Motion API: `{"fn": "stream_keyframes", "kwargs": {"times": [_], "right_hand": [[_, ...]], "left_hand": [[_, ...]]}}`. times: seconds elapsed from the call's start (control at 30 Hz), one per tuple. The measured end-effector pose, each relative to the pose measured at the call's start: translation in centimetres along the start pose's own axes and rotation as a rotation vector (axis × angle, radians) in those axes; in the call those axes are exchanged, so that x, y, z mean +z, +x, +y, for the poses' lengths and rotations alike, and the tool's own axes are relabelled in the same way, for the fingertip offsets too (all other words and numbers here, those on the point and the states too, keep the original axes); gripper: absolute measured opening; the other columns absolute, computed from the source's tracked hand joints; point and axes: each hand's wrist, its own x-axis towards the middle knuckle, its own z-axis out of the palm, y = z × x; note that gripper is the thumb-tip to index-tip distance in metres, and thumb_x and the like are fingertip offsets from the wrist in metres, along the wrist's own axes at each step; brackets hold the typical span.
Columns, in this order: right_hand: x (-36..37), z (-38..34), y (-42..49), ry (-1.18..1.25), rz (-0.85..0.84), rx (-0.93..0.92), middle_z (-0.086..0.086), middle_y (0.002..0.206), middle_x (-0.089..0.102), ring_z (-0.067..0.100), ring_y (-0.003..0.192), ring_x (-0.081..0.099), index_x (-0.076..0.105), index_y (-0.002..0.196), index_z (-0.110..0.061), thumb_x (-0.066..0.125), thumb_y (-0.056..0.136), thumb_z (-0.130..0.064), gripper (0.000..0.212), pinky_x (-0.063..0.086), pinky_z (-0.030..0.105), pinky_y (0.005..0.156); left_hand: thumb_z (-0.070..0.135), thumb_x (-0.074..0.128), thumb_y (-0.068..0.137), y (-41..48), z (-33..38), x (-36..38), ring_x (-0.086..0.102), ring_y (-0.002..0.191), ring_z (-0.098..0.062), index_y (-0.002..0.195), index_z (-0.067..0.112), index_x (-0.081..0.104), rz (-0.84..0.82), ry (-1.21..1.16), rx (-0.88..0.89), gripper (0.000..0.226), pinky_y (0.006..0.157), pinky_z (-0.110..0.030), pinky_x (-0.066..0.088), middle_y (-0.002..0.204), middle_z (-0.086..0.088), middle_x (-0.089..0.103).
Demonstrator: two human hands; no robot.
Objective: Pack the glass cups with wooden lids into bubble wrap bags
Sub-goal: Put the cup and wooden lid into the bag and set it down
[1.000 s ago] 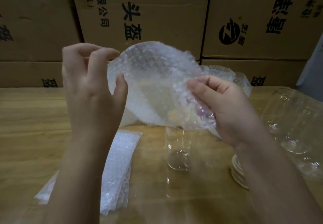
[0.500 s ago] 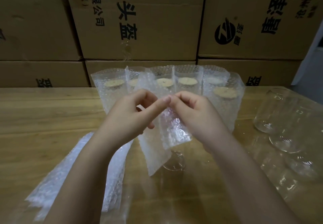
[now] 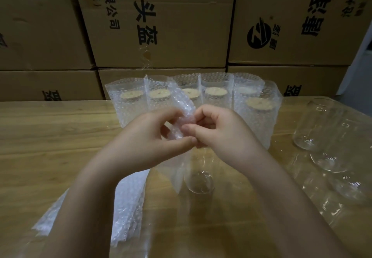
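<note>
My left hand and my right hand meet above the table's middle, both pinching the top edge of a bubble wrap bag that hangs down between them. Below the hands an empty glass cup stands on the table, partly behind the bag. At the back, a row of several bagged cups with wooden lids stands upright. A flat stack of bubble wrap bags lies under my left forearm.
Several bare glass cups lie on their sides at the right on the wooden table. Stacked cardboard boxes form a wall right behind the table's far edge.
The bag was spread wide and held high a second ago. My hands came down and together, and the bag now hangs narrow between my fingertips. The bagged cups behind came into sight.
</note>
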Motion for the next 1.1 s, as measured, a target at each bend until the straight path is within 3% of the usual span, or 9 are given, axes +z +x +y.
{"fn": "stream_keyframes", "kwargs": {"times": [0.1,0.2,0.33,0.5,0.7,0.87,0.97,1.03,1.1], "right_hand": [[0.0,0.0,-0.1,-0.194,0.072,-0.067,-0.008,0.063,0.06,0.006,0.061,0.059,0.054,0.069,-0.028,0.07,0.083,-0.028,0.022,0.054,0.032,0.063],[-0.1,-0.4,-0.3,-0.351,0.07,-0.132,-0.011,0.063,0.055,0.003,0.059,0.052,0.049,0.068,-0.03,0.068,0.082,-0.035,0.025,0.047,0.027,0.057],[0.4,-0.6,-0.4,-0.274,0.001,-0.143,-0.01,0.058,0.052,0.002,0.053,0.048,0.051,0.068,-0.025,0.07,0.08,-0.04,0.027,0.042,0.023,0.053],[-0.5,-0.5,-0.3,-0.059,0.002,-0.063,-0.009,0.061,0.062,0.001,0.054,0.057,0.06,0.08,-0.017,0.061,0.088,-0.036,0.02,0.047,0.015,0.053],[-1.3,0.3,0.2,-0.098,0.304,-0.012,-0.006,0.064,0.063,0.002,0.053,0.057,0.056,0.075,-0.019,0.058,0.09,-0.03,0.019,0.051,0.027,0.056],[-1.6,0.3,0.1,-0.219,0.426,-0.079,-0.005,0.063,0.058,0.011,0.059,0.058,0.051,0.071,-0.024,0.06,0.087,-0.029,0.019,0.047,0.024,0.054],[-0.6,-0.1,-0.1,-0.222,0.367,-0.124,-0.009,0.059,0.054,0.006,0.053,0.053,0.049,0.07,-0.024,0.062,0.086,-0.025,0.021,0.044,0.024,0.051],[0.4,-0.3,-0.3,-0.242,0.318,-0.157,-0.01,0.056,0.052,0.004,0.051,0.049,0.046,0.069,-0.025,0.063,0.086,-0.026,0.025,0.041,0.02,0.048],[1.2,-0.5,-0.6,-0.299,0.306,-0.212,-0.008,0.056,0.047,0.008,0.051,0.047,0.042,0.067,-0.024,0.064,0.087,-0.024,0.03,0.04,0.021,0.048]], "left_hand": [[0.051,0.061,0.08,0.0,0.1,0.1,0.064,0.081,-0.008,0.09,0.036,0.063,-0.025,-0.082,0.007,0.018,0.071,-0.034,0.054,0.092,0.016,0.065],[0.047,0.063,0.081,0.0,0.4,0.1,0.067,0.08,-0.025,0.093,0.021,0.069,0.01,-0.21,-0.014,0.029,0.077,-0.052,0.055,0.086,-0.003,0.069],[0.035,0.064,0.086,0.4,0.8,0.4,0.065,0.064,-0.004,0.085,0.024,0.074,0.243,-0.259,0.022,0.015,0.06,-0.024,0.055,0.075,0.008,0.072],[0.021,0.066,0.084,0.2,0.7,-0.2,0.069,0.065,-0.006,0.084,0.02,0.072,0.316,-0.28,-0.041,0.006,0.055,-0.019,0.056,0.074,0.009,0.072],[0.018,0.067,0.085,-0.6,0.1,-1.0,0.067,0.069,-0.011,0.075,0.026,0.061,0.446,0.12,-0.14,0.014,0.068,-0.045,0.057,0.074,0.011,0.067],[0.02,0.057,0.085,-1.5,0.1,-1.8,0.058,0.07,-0.022,0.084,0.025,0.056,0.577,0.553,-0.292,0.005,0.051,-0.028,0.039,0.077,0.005,0.063],[0.028,0.054,0.085,-1.4,0.8,-1.5,0.062,0.069,-0.021,0.08,0.026,0.055,0.624,0.352,-0.262,0.006,0.056,-0.039,0.05,0.073,0.006,0.064],[0.036,0.057,0.084,-0.9,1.4,-0.9,0.064,0.07,-0.019,0.08,0.026,0.054,0.582,0.134,-0.25,0.011,0.063,-0.048,0.055,0.074,0.006,0.063],[0.041,0.059,0.08,-0.5,1.6,-0.2,0.061,0.07,-0.017,0.085,0.026,0.05,0.509,0.114,-0.307,0.019,0.066,-0.048,0.055,0.076,0.006,0.059]]}}
